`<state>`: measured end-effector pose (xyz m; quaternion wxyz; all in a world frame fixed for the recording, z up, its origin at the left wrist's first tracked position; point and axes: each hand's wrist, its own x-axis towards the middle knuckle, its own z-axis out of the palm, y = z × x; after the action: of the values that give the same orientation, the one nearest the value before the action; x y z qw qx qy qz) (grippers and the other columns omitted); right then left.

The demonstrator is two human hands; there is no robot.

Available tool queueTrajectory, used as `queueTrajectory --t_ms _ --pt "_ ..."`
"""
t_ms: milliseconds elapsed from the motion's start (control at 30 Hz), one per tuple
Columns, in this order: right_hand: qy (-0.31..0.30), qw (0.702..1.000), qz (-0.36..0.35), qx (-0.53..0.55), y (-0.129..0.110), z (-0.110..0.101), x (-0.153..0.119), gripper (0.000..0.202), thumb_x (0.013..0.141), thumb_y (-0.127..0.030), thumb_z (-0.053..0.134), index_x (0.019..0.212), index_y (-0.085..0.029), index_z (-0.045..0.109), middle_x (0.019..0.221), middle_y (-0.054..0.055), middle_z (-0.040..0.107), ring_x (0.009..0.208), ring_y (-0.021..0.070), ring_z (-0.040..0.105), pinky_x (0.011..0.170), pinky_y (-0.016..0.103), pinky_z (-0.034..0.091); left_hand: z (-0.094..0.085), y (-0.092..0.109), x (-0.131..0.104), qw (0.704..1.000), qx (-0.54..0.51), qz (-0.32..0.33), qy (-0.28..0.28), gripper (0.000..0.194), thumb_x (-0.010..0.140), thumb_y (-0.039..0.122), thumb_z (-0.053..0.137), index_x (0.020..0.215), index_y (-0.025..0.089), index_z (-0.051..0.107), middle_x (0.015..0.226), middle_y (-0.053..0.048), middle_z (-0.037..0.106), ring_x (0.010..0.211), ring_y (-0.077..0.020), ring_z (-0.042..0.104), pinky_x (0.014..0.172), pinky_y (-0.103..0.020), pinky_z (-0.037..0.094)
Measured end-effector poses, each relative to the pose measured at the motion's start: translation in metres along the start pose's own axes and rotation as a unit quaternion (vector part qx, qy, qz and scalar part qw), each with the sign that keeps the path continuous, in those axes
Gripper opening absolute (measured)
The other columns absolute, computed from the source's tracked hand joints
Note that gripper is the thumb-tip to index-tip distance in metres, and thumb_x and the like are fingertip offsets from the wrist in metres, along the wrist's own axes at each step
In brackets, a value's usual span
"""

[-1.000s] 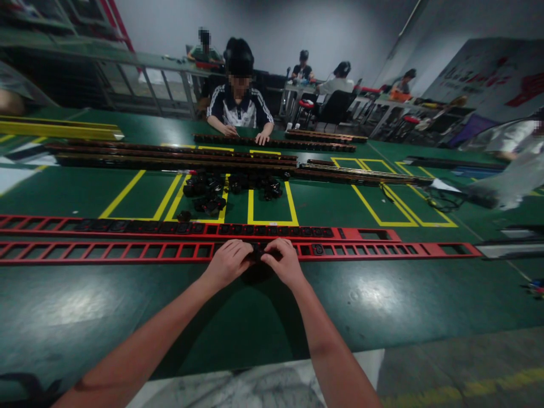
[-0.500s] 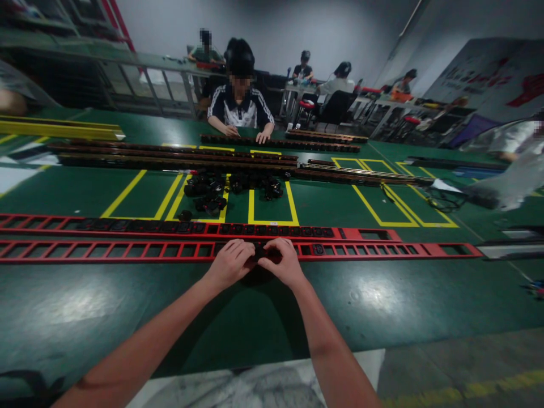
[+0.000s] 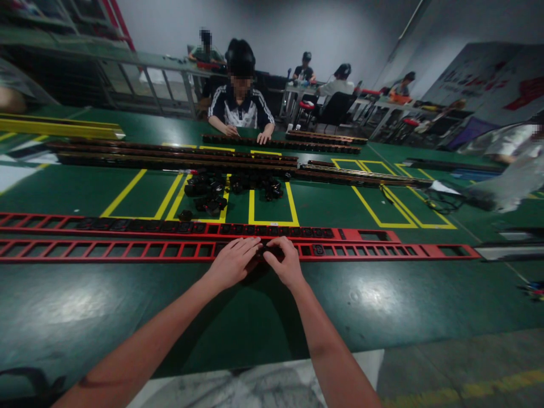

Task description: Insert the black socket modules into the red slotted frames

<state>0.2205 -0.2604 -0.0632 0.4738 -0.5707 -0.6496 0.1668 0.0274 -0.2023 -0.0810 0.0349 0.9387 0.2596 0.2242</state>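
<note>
Just above the nearer red slotted rail (image 3: 382, 250), both hands meet at a small black socket module (image 3: 262, 253), mostly covered by fingers. My left hand (image 3: 233, 262) closes on its left side, fingers bent over the rail. Thumb and fingers of my right hand (image 3: 285, 259) pinch it from the right. One black socket (image 3: 317, 250) sits in the same rail, right of my right hand. Behind lies a second red rail (image 3: 369, 233), its slots largely filled with black sockets (image 3: 272, 230).
Loose black modules (image 3: 208, 190) lie in a pile beyond the rails. Long dark strips (image 3: 178, 156) cross the green table (image 3: 127, 311) behind them, over yellow tape outlines. A co-worker (image 3: 241, 107) sits opposite, hands on another dark strip (image 3: 297, 145).
My left fingers have shifted slightly right and lie flatter over the module. My right thumb has moved a little up and to the right. Both rails stay put.
</note>
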Motion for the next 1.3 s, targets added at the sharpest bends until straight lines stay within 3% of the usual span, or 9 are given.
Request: queueTrajectory --t_ms 333,1300 --pt "0.027 0.997 0.019 0.065 0.0075 0.0025 -0.0009 0.019 0.089 -0.036 0.056 0.102 -0.022 0.060 0.097 0.005 0.062 0.091 0.0207 0.060 0.081 0.035 0.049 -0.0045 0.0005 0.0021 0.999 0.003 -0.018 -0.027 0.042 0.091 0.018 0.055 0.133 0.017 0.057 0.141 -0.008 0.056 0.126 -0.0234 0.053 0.108 -0.040 0.041" --pt "0.013 1.000 0.001 -0.010 0.0025 0.0034 0.0001 0.015 0.088 -0.033 0.058 0.096 -0.022 0.064 0.091 0.004 0.065 0.087 0.0209 0.059 0.080 0.036 0.046 -0.0080 0.0007 0.0038 0.999 -0.020 -0.032 -0.033 0.043 0.089 0.018 0.058 0.132 0.018 0.057 0.139 -0.008 0.058 0.124 -0.0236 0.053 0.106 -0.041 0.041"
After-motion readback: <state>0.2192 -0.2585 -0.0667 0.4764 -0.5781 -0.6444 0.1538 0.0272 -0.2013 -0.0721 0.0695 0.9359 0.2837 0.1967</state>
